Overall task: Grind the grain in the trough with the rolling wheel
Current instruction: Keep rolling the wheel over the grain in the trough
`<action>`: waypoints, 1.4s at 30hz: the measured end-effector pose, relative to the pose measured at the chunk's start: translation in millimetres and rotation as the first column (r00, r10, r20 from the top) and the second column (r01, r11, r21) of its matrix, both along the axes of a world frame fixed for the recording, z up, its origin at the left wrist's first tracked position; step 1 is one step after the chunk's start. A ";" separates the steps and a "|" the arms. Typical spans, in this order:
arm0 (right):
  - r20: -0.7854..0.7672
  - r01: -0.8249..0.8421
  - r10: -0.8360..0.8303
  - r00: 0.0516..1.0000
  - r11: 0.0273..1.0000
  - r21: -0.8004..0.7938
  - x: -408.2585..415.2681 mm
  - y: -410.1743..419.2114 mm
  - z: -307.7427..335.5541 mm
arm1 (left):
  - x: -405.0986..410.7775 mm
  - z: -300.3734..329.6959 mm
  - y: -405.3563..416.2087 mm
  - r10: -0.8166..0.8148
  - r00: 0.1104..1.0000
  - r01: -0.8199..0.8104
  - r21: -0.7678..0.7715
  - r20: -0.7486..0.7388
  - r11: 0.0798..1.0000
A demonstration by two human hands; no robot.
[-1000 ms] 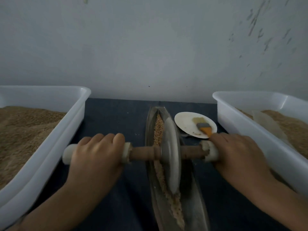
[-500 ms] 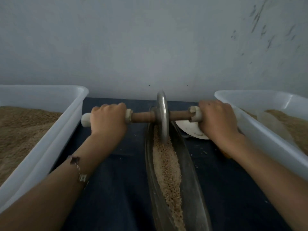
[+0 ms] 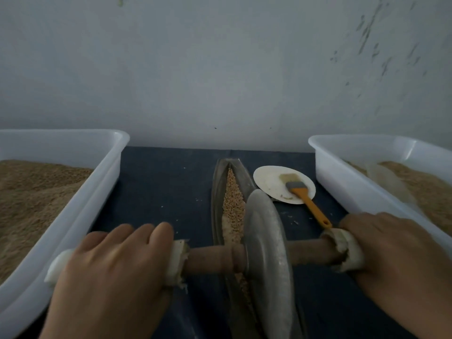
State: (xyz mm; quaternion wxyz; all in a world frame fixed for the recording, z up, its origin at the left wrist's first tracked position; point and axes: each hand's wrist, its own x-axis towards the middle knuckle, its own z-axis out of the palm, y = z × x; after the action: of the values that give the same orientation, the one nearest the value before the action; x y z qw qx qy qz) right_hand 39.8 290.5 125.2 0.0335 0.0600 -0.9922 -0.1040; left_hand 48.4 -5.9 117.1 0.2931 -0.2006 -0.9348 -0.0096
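Note:
A narrow boat-shaped metal trough [image 3: 217,196] lies lengthwise on the dark blue table, with tan grain [image 3: 233,201] along its groove. The grey metal rolling wheel [image 3: 267,255] stands in the near part of the trough on a brown wooden axle [image 3: 210,259] with white-wrapped handle ends. My left hand [image 3: 115,272] grips the left handle. My right hand [image 3: 396,255] grips the right handle. The wheel hides the grain under and behind it at the near end.
A white tub [image 3: 80,204] of brown grain stands at the left, another white tub [image 3: 347,182] of grain at the right. A white plate [image 3: 269,182] with an orange-handled brush [image 3: 308,204] lies right of the trough. A grey wall closes the back.
The wheel rolled from mid-trough to the far end, then back toward me to the near part. Both hands kept hold of the handles throughout.

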 end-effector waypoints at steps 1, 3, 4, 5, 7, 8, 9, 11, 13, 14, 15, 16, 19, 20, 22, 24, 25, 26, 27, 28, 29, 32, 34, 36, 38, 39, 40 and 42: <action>-0.053 -0.014 0.015 0.998 1.000 0.023 -4.4 -0.1 -0.2 | -4.6 -2.0 0.3 0.009 1.000 -0.009 0.004 0.024 1.000; -0.193 -0.078 0.055 0.980 0.990 -0.115 -15.9 0.8 -3.7 | -18.9 -6.0 2.2 0.035 0.997 -0.036 0.009 0.075 0.999; -0.243 -0.100 0.063 0.968 0.984 -0.144 -24.7 0.5 -8.8 | -28.9 -7.5 3.3 0.060 0.994 -0.061 0.010 0.089 0.998; -0.275 -0.080 0.033 0.961 0.983 -0.164 -38.9 1.2 -14.5 | -40.8 -10.0 5.2 0.093 0.992 -0.094 0.004 0.083 0.996; -0.302 -0.048 -0.003 0.953 0.985 -0.164 -70.7 -2.2 -23.5 | -67.9 -12.1 13.4 0.171 0.984 -0.171 -0.010 0.044 0.985; -0.316 -0.032 -0.026 0.948 0.984 -0.177 -88.8 -3.0 -25.2 | -82.5 -10.5 19.1 0.215 0.977 -0.215 -0.021 0.004 0.976; -0.339 -0.018 -0.048 0.939 0.982 -0.189 -106.1 -4.8 -25.0 | -97.3 -6.8 25.7 0.277 0.961 -0.278 -0.041 -0.016 0.960; -0.355 0.013 -0.092 0.930 0.976 -0.219 -133.9 -8.4 -23.1 | -124.1 3.4 35.7 0.393 0.920 -0.392 -0.068 0.003 0.918; -0.359 0.041 -0.121 0.925 0.974 -0.223 -154.0 -10.1 -21.9 | -144.9 10.2 39.4 0.435 0.900 -0.433 -0.075 0.015 0.898; -0.359 0.053 -0.131 0.924 0.974 -0.218 -160.0 -9.9 -21.5 | -151.3 11.8 39.7 0.439 0.898 -0.436 -0.074 0.028 0.897; -0.369 0.055 -0.129 0.920 0.977 -0.205 -162.1 -9.4 -21.9 | -154.8 12.1 39.0 0.439 0.898 -0.436 -0.078 0.033 0.897; -0.388 0.053 -0.122 0.913 0.981 -0.185 -161.4 -9.1 -22.5 | -155.2 12.1 38.2 0.436 0.899 -0.432 -0.081 0.041 0.898; -0.432 0.021 -0.082 0.898 0.989 -0.145 -149.0 -7.1 -26.2 | -144.9 7.3 32.7 0.399 0.916 -0.395 -0.094 0.028 0.914; -0.417 0.011 -0.066 0.906 0.991 -0.133 -140.9 -6.1 -26.6 | -138.5 5.6 31.5 0.381 0.925 -0.377 -0.108 0.019 0.920; -0.362 -0.006 -0.044 0.931 0.991 -0.134 -120.9 -3.1 -27.9 | -120.5 2.9 29.1 0.337 0.941 -0.333 -0.111 0.017 0.936; -0.269 0.002 -0.053 0.962 0.983 -0.185 -94.9 0.5 -27.5 | -95.9 1.5 26.7 0.291 0.956 -0.286 -0.116 0.028 0.951; -0.222 0.021 -0.065 0.973 0.980 -0.198 -79.3 1.8 -26.7 | -81.1 1.6 25.8 0.247 0.969 -0.242 -0.111 0.028 0.964; -0.183 0.041 -0.078 0.980 0.979 -0.199 -64.0 3.9 -26.5 | -65.1 3.3 25.6 0.194 0.980 -0.187 -0.124 0.044 0.975; -0.143 0.051 -0.079 0.987 0.980 -0.191 -48.6 5.5 -24.7 | -51.2 5.3 23.7 0.130 0.991 -0.126 -0.108 0.039 0.986; -0.098 0.051 -0.069 0.993 0.983 -0.175 -35.3 7.8 -22.5 | -38.1 7.1 21.2 0.066 0.998 -0.064 -0.074 0.017 0.995; -0.043 0.051 -0.059 0.997 0.987 -0.154 -25.1 10.7 -20.4 | -26.8 8.5 19.0 0.038 0.999 -0.038 -0.064 0.001 0.997; 0.149 0.094 -0.074 0.986 0.987 -0.131 -12.2 19.3 -11.5 | -9.7 10.0 11.7 -0.027 1.000 0.026 -0.079 -0.013 0.997; 0.159 0.066 -0.051 0.986 0.994 -0.091 -8.6 18.6 -9.3 | -10.9 8.2 10.1 -0.028 0.999 0.030 -0.079 0.029 0.996; -0.050 -0.024 0.018 0.999 0.992 -0.120 -8.2 17.3 -12.8 | -19.5 2.2 9.0 -0.007 0.999 0.010 -0.066 0.044 0.998; -0.153 -0.008 -0.018 0.988 0.985 -0.170 -14.7 11.6 -18.7 | -31.4 -2.9 11.9 0.027 0.999 -0.026 -0.021 0.043 0.999; -0.220 -0.015 -0.021 0.975 0.987 -0.161 -24.9 10.6 -24.3 | -39.4 -6.3 13.6 0.047 0.999 -0.047 -0.012 0.018 0.999; -0.266 -0.038 -0.006 0.964 0.986 -0.160 -37.8 10.0 -27.8 | -48.9 -8.6 16.3 0.071 0.997 -0.071 -0.012 -0.009 0.997; -0.321 -0.058 -0.006 0.947 0.980 -0.190 -68.1 6.0 -28.5 | -72.4 -9.4 21.3 0.153 0.988 -0.154 -0.046 -0.033 0.987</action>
State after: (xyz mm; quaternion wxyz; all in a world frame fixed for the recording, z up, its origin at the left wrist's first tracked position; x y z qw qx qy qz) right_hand -28.3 296.6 96.7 0.2013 0.0519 -0.9781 -0.0133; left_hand -24.0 15.3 107.7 0.3018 -0.1352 -0.9429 0.0385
